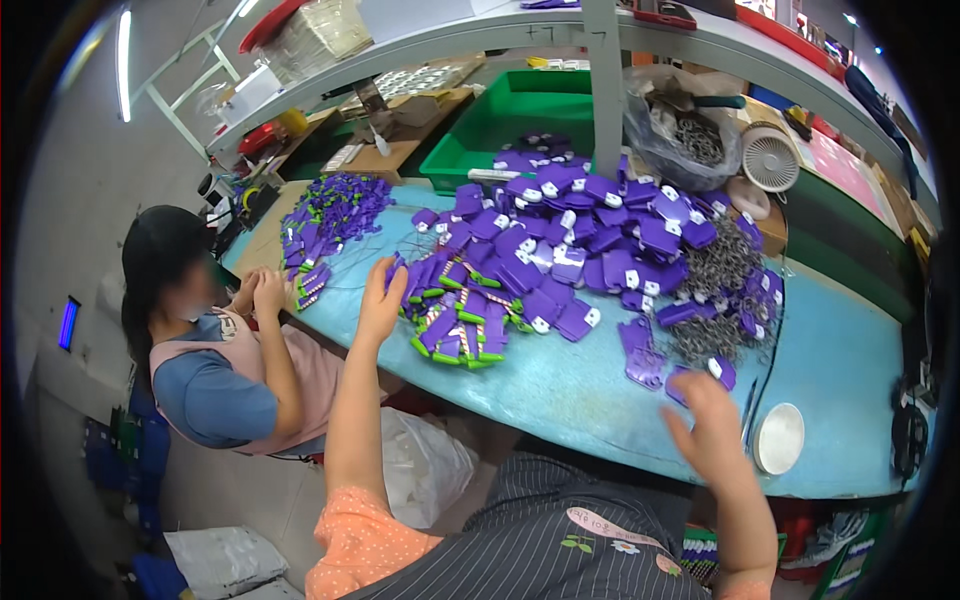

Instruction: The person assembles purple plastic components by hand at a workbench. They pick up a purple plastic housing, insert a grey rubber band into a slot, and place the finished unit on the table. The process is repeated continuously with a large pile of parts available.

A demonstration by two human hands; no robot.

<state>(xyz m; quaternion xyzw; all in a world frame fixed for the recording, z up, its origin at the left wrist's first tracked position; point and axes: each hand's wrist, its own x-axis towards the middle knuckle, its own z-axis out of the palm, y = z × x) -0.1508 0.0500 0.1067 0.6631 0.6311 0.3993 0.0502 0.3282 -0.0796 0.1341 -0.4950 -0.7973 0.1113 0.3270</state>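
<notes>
My left hand [379, 312] is raised at the left end of the near pile, its thumb and fingers closed on a small purple plastic piece [398, 268], partly hidden. Next to it lie several purple pieces with bright green ends [455, 325], stacked in a heap. My right hand [708, 430] hovers over the table's near edge, thumb spread away from the fingers. Its fingertips are by a flat purple piece [677, 386]; whether they touch cannot be made out. A clear-ended purple case [641, 360] lies just beyond.
A large heap of purple cases [560, 240] fills the table's middle, with tangled metal rings [720, 270] on its right. Behind stand a green bin [470, 130], a shelf post [604, 90] and a small fan [770, 160]. A white lid [779, 438] lies right. A co-worker [230, 350] sits left.
</notes>
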